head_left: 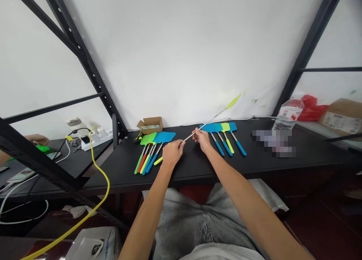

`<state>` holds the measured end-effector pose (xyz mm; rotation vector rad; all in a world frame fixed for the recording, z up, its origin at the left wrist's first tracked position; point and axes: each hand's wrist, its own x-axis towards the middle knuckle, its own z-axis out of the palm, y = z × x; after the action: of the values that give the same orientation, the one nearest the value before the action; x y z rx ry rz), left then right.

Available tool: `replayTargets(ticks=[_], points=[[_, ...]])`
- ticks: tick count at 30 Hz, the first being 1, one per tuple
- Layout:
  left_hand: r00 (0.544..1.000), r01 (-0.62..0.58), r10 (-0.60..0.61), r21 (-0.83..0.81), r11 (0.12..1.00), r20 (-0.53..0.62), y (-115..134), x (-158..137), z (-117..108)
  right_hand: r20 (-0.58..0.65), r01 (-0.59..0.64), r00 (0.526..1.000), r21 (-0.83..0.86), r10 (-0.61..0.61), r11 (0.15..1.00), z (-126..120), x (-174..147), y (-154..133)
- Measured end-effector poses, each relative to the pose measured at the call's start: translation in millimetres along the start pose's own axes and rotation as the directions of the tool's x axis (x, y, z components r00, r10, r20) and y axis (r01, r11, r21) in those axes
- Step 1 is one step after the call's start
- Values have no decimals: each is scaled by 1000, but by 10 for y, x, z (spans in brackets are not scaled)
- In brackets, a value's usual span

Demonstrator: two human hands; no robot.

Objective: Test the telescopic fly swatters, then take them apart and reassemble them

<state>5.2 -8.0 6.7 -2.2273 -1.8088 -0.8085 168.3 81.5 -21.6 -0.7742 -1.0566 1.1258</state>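
Apparently midway: left hand (172, 154) grips, right hand (202, 139) pinches one long-rodded yellow plastic swatter (233, 101), multicoloured plastic swatters (164, 137) bunched left, four blue-or-yellow plastic swatters (216, 128) right.

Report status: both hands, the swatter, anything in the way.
Left hand gripping yellow fly swatter near its handle; right hand at metal shaft. Swatter tilted up to the right. Other fly swatters either side on black desk; no obstruction visible.

No text can be read, even on the bottle's label (289, 113).
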Motion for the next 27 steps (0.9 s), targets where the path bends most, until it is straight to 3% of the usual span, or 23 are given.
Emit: replayTargets(ticks=[4, 8, 15, 21, 27], points=[[999, -33, 34, -15, 999, 18, -37, -11, -42, -131, 19, 991, 50, -13, 999, -60, 50, -23], [999, -48, 49, -28, 998, 20, -65, -13, -54, -153, 41, 988, 48, -33, 998, -95, 64, -38], [1000, -27, 27, -42, 999, -8, -78, -7, -21, -77, 46, 996, -21, -48, 999, -60, 12, -35], [998, -43, 41, -50, 998, -51, -78, -5, 0, 227, 110, 972, -216, -59, 970, -8, -88, -52], [999, -46, 44, -46, 998, -31, -65, 18, 18, 130, 86, 989, -161, -65, 983, -8, -67, -48]])
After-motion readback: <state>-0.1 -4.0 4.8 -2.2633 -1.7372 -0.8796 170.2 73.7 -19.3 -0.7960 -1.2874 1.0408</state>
